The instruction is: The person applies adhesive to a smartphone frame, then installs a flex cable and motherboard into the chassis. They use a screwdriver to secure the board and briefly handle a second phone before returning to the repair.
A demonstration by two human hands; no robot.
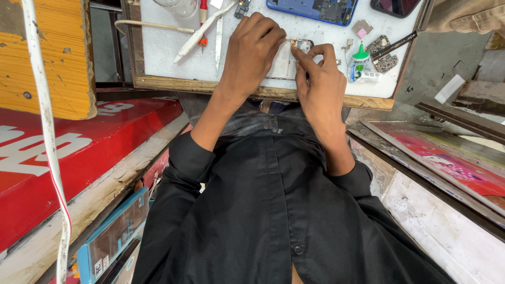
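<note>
Both hands worked on an opened phone part at the near edge of the white mat.

The left hand [252, 50] pressed curled fingers on the phone frame [286, 62]; the right hand [321, 87] pinched its top corner. I judged a small piece was being fitted; next needed a steady, fine grip.

On the white work mat [168, 50] we see a blue opened phone [311, 10], a small green-capped bottle [360, 62] and a bare circuit board [383, 53] — all near one another. Further left lie metal tweezers [219, 37] and a red-handled screwdriver [203, 21] — beside a white cable [152, 25].
</note>
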